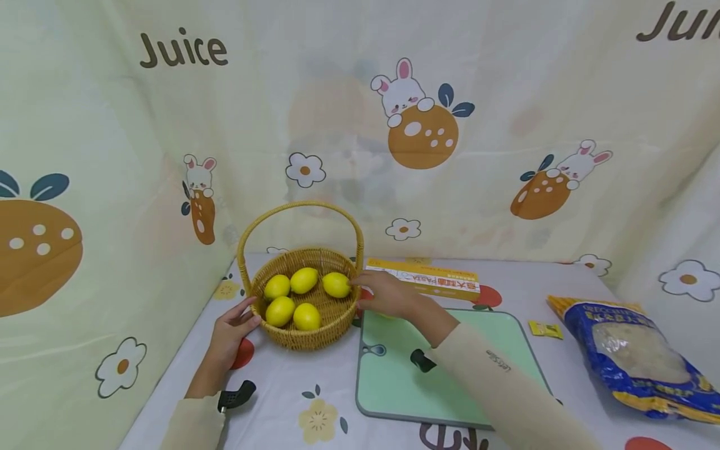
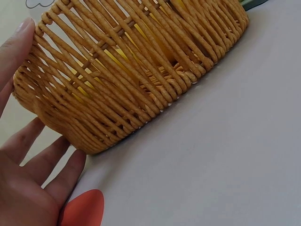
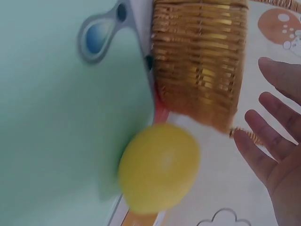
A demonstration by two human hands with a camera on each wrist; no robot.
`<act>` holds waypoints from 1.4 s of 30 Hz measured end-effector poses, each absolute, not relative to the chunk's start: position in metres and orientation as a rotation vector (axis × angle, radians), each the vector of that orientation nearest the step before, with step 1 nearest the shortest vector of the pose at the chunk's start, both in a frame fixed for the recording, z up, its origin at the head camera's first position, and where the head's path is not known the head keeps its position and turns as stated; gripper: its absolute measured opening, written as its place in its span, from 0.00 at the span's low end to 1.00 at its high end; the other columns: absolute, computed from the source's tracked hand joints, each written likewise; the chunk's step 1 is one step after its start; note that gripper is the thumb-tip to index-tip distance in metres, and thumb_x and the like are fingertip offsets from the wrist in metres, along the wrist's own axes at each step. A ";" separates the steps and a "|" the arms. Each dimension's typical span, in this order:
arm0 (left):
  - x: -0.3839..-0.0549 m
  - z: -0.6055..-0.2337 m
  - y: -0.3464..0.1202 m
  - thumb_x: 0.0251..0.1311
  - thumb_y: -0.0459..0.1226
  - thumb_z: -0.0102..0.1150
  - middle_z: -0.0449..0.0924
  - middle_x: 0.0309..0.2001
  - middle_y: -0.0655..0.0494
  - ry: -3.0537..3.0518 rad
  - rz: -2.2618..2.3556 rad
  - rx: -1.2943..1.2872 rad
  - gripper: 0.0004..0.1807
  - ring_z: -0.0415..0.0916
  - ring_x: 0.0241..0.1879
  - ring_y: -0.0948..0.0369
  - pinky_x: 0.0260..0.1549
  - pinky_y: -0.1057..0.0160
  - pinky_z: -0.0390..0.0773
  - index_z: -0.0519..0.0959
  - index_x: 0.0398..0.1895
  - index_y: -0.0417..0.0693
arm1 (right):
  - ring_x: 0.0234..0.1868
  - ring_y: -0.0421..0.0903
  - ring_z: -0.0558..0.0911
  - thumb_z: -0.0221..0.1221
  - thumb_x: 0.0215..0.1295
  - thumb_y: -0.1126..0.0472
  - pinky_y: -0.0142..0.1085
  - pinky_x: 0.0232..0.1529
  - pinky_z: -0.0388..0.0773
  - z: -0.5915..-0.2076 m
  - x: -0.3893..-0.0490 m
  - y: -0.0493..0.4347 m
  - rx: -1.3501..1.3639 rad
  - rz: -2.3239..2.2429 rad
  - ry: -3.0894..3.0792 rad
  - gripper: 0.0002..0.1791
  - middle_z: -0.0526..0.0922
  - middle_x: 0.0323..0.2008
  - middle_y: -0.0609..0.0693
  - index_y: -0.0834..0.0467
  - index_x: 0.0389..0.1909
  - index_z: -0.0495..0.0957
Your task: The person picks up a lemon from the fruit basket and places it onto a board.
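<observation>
A round wicker basket (image 1: 315,339) with a tall arched handle holds several lemons (image 1: 307,317). My left hand (image 1: 227,334) is at the basket's left side, its fingers fairly straight and touching the woven wall (image 2: 117,84), the thumb up by the rim. My right hand (image 1: 390,294) reaches to the basket's right rim, near the rightmost lemon inside. In the right wrist view that hand (image 3: 282,150) has its fingers spread beside the basket and holds nothing. Another lemon (image 3: 160,169) lies outside the basket at the cutting board's edge, mostly hidden under my right hand in the head view.
The green cutting board (image 1: 444,394) lies right of the basket, under my right forearm. Behind it is a yellow and white pasta box (image 1: 444,281). Farther right are a small yellow packet (image 1: 545,329) and a blue pasta bag (image 1: 641,356). Printed cloth walls (image 1: 337,94) surround the table.
</observation>
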State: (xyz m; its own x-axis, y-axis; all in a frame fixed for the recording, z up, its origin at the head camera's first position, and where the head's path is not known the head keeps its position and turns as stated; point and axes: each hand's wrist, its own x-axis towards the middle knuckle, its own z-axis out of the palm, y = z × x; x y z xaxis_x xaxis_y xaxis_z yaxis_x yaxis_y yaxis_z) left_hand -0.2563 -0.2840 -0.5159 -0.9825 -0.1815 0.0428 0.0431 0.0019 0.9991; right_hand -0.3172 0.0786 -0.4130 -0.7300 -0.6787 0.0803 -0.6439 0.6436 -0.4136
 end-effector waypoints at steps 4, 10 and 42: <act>-0.255 -0.516 -0.283 0.59 0.36 0.67 0.63 0.69 0.45 -2.093 -2.109 0.122 0.32 0.74 0.52 0.71 0.48 0.72 0.75 0.70 0.67 0.41 | 0.61 0.46 0.71 0.61 0.68 0.52 0.43 0.63 0.67 -0.410 -0.315 0.064 -1.113 -0.645 2.747 0.25 0.73 0.63 0.47 0.52 0.64 0.73; -0.255 -0.518 -0.283 0.59 0.36 0.67 0.64 0.69 0.45 -2.085 -2.111 0.129 0.32 0.74 0.51 0.72 0.48 0.72 0.75 0.69 0.67 0.39 | 0.63 0.46 0.71 0.59 0.69 0.51 0.43 0.62 0.68 -0.412 -0.310 0.040 -1.182 -0.591 2.743 0.24 0.73 0.63 0.48 0.50 0.65 0.73; -0.256 -0.515 -0.284 0.59 0.36 0.67 0.64 0.69 0.47 -2.095 -2.110 0.158 0.33 0.74 0.51 0.71 0.48 0.71 0.75 0.69 0.67 0.40 | 0.56 0.44 0.75 0.58 0.57 0.29 0.41 0.58 0.71 -0.435 -0.309 -0.037 -0.993 -0.339 2.749 0.39 0.79 0.55 0.45 0.50 0.62 0.75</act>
